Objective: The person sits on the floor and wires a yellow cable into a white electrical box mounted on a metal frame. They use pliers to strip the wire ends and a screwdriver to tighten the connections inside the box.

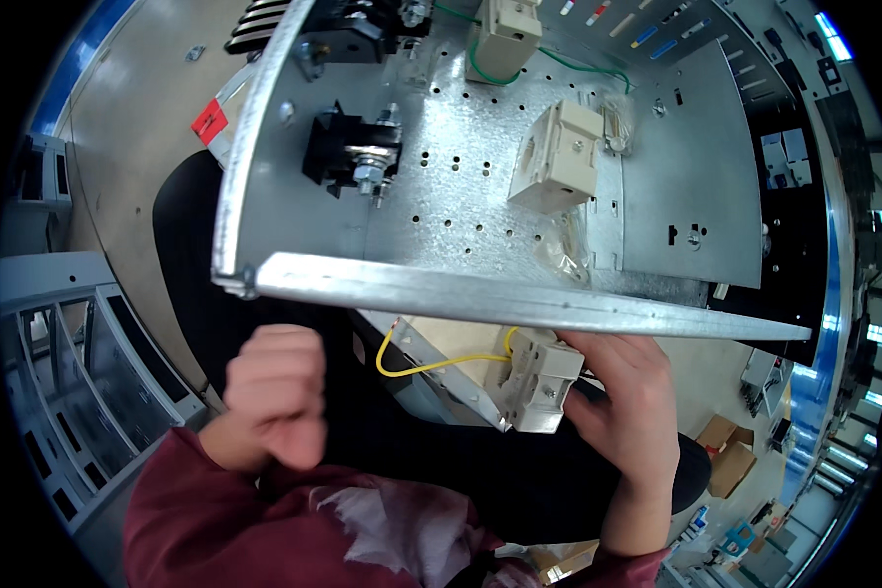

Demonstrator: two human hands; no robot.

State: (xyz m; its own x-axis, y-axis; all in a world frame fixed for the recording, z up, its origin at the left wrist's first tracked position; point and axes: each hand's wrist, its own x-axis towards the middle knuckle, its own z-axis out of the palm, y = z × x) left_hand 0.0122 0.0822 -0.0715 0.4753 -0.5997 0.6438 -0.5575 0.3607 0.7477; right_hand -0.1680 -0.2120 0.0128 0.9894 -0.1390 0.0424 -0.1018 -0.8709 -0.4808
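Note:
My right hand (625,397) is wrapped round the side of a beige current transformer (547,387), just below the front rim of a sheet-metal cabinet (519,297). From this block a yellow wire (431,368) loops out to the left. My left hand (276,392) is curled into a fist above my lap, slightly blurred; whatever is inside it, if anything, is hidden. Inside the cabinet sit two similar beige transformers (563,157), the upper one with a green wire (583,67). Black terminal supports with bolts (351,155) are fixed to the cabinet's left wall.
Small clear plastic bags (563,250) lie on the cabinet's perforated plate. Metal frames (88,382) stand on the floor to the left. A cardboard box (728,456) and tools are at the lower right. A red tag (209,122) shows beside the cabinet.

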